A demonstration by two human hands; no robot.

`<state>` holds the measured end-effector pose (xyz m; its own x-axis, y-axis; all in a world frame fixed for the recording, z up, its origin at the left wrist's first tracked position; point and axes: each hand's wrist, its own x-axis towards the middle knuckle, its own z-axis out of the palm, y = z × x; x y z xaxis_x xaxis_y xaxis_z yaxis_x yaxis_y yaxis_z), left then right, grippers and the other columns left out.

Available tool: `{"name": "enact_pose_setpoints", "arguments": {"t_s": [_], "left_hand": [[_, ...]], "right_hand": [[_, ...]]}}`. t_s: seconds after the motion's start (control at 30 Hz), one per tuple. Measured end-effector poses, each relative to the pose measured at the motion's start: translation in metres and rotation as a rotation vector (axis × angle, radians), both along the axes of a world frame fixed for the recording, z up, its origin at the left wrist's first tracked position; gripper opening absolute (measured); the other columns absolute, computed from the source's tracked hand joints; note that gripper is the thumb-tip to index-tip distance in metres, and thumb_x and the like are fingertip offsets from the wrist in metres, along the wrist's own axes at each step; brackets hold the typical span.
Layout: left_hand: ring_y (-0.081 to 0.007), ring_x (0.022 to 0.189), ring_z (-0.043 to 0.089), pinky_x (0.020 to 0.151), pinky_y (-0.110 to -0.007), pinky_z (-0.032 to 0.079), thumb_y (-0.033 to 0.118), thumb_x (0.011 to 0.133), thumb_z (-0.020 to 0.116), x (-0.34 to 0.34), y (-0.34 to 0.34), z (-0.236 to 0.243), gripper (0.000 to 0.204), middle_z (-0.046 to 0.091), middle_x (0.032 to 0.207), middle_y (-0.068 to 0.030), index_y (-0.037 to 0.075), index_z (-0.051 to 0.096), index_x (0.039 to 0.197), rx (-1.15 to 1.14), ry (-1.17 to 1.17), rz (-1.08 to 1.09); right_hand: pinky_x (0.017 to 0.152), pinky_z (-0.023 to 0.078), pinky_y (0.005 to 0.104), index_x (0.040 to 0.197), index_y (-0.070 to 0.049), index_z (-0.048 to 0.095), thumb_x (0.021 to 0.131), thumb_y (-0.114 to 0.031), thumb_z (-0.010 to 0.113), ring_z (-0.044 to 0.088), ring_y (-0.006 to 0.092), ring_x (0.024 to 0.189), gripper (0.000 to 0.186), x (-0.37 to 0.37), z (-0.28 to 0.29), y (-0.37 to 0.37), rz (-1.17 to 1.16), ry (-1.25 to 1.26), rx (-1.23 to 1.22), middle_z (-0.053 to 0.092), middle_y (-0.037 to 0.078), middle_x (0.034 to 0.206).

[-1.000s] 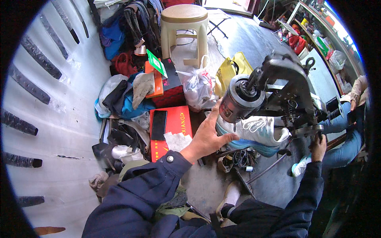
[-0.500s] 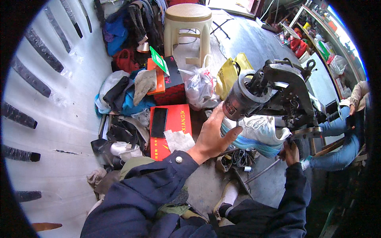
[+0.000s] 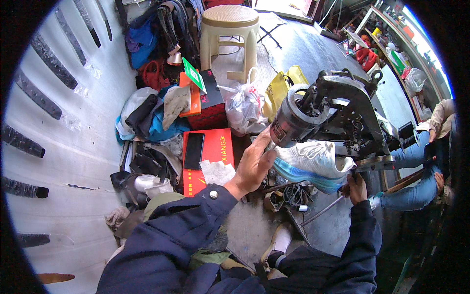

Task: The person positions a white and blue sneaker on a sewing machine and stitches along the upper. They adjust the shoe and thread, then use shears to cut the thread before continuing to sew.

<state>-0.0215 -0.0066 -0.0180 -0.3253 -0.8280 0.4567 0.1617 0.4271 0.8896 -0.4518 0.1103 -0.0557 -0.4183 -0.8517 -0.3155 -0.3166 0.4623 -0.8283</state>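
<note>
A white sneaker (image 3: 313, 158) with a blue sole sits on the arm of a dark metal stitching machine (image 3: 338, 110). My left hand (image 3: 254, 164) grips the heel end of the sneaker, just under the machine's round head. Lower right of the machine, my right hand (image 3: 356, 185) is closed around its crank handle below the flywheel. Both sleeves are dark blue.
A red box (image 3: 218, 147) with a black phone (image 3: 194, 150) and crumpled paper lies left of my left hand. Bags, clothes and a beige plastic stool (image 3: 230, 29) crowd the floor behind. Another person in jeans (image 3: 416, 161) sits at the right.
My left hand shifted a little on the sneaker's heel. My right hand moved down with the crank handle, then back up near the flywheel. The head camera moved slightly.
</note>
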Motion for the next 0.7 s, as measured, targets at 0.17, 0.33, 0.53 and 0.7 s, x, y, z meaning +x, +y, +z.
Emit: {"name": "enact_pose_setpoints", "arguments": {"t_s": [0.17,0.33,0.53,0.7], "left_hand": [[-0.0397,0.150,0.034,0.123,-0.042,0.025,0.038,0.097,0.067,-0.001,0.003,-0.012,0.085,0.038,0.157,-0.0271,-0.003,0.025,0.159,0.055,-0.215,0.013],[-0.0389,0.149,0.034,0.124,-0.042,0.024,0.026,0.093,0.071,-0.006,0.003,-0.016,0.089,0.037,0.156,-0.0269,-0.004,0.021,0.160,0.066,-0.144,0.027],[-0.0373,0.145,0.040,0.122,-0.042,0.028,0.022,0.090,0.074,-0.004,0.004,-0.018,0.088,0.042,0.152,-0.0265,-0.005,0.025,0.158,0.138,-0.170,-0.019],[-0.0352,0.129,0.051,0.113,-0.042,0.037,0.025,0.090,0.076,-0.009,0.006,-0.021,0.071,0.052,0.136,-0.0224,-0.003,0.040,0.145,0.108,-0.070,-0.002]], "right_hand": [[0.048,0.047,0.0321,0.121,-0.001,0.053,0.104,-0.031,0.062,0.062,0.0189,0.052,0.035,0.010,0.008,-0.002,-0.031,-0.025,0.020,0.062,0.009,0.069],[0.055,0.050,0.0323,0.118,0.000,0.061,0.105,-0.027,0.059,0.063,0.0178,0.059,0.030,0.032,0.037,-0.001,-0.020,-0.039,-0.029,0.065,0.009,0.075],[0.075,0.048,0.0331,0.116,0.003,0.063,0.105,-0.017,0.056,0.058,0.0175,0.084,0.024,-0.027,0.098,0.006,-0.062,0.478,-0.405,0.067,0.010,0.097],[0.078,0.049,0.0378,0.112,0.003,0.060,0.105,-0.019,0.056,0.061,0.0222,0.086,0.024,-0.122,0.058,0.013,-0.196,0.555,-0.318,0.067,0.013,0.096]]}}
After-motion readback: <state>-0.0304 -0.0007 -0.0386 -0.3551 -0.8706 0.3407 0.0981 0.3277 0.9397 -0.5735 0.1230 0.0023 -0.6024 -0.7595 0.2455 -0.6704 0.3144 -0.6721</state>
